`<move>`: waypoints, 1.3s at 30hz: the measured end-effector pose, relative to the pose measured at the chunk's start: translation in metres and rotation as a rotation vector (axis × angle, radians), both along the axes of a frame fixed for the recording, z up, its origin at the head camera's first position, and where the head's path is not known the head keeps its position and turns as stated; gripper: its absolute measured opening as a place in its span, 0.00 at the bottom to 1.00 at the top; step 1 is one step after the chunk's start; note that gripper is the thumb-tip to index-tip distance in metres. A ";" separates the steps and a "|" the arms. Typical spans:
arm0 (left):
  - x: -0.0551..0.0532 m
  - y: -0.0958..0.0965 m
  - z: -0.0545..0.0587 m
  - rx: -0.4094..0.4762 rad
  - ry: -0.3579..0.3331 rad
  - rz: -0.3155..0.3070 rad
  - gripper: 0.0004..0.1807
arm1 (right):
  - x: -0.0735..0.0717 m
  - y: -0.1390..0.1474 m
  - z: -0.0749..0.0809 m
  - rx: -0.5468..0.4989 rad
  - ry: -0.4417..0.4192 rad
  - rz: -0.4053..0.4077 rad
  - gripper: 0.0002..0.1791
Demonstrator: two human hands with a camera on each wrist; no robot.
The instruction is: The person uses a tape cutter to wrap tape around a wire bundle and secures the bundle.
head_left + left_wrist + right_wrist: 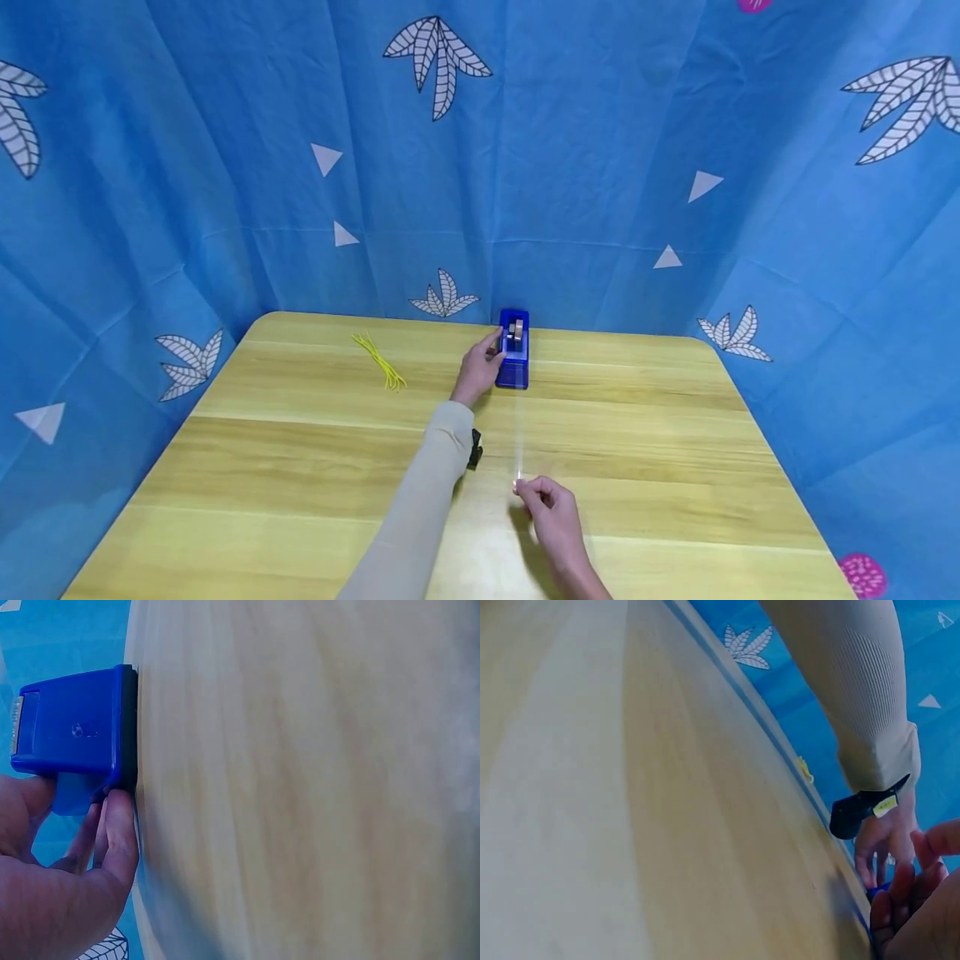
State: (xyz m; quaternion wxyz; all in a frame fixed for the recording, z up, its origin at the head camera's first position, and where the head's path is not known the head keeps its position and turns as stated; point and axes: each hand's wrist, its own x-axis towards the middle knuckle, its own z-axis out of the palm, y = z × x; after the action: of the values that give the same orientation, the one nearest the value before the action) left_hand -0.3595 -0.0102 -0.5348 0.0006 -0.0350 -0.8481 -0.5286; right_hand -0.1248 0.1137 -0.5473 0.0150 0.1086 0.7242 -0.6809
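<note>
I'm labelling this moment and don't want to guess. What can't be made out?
- Free end of the clear tape, head view: largely covered by the right hand.
- The tape roll, left wrist view: hidden by the blue dispenser.
- Count of yellow strands, head view: too thin and overlapping.
- Any print on the yellow label, right wrist view: too small.

I'm looking into a curtained-off booth: blue cloth point(592, 150) printed with white leaves point(444, 75) and triangles point(703, 185) hangs around the back and both sides of a wood-grain bench point(637, 442). Whether a home, an office or a lab surrounds it, I can't tell from here.
</note>
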 end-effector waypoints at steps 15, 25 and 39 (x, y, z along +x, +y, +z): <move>0.007 -0.002 0.001 0.000 -0.008 -0.010 0.30 | 0.003 -0.001 -0.005 -0.017 0.005 0.012 0.12; 0.000 -0.002 -0.001 -0.001 -0.007 -0.015 0.30 | 0.002 0.001 -0.002 -0.009 0.010 0.002 0.13; -0.001 -0.001 -0.001 -0.002 -0.016 -0.007 0.30 | 0.001 0.002 -0.002 -0.023 0.000 0.002 0.13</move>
State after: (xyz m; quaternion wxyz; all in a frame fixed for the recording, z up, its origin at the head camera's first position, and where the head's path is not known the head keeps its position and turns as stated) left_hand -0.3602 -0.0112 -0.5357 -0.0080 -0.0338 -0.8486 -0.5279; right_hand -0.1234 0.1160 -0.5494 0.0170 0.1076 0.7165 -0.6890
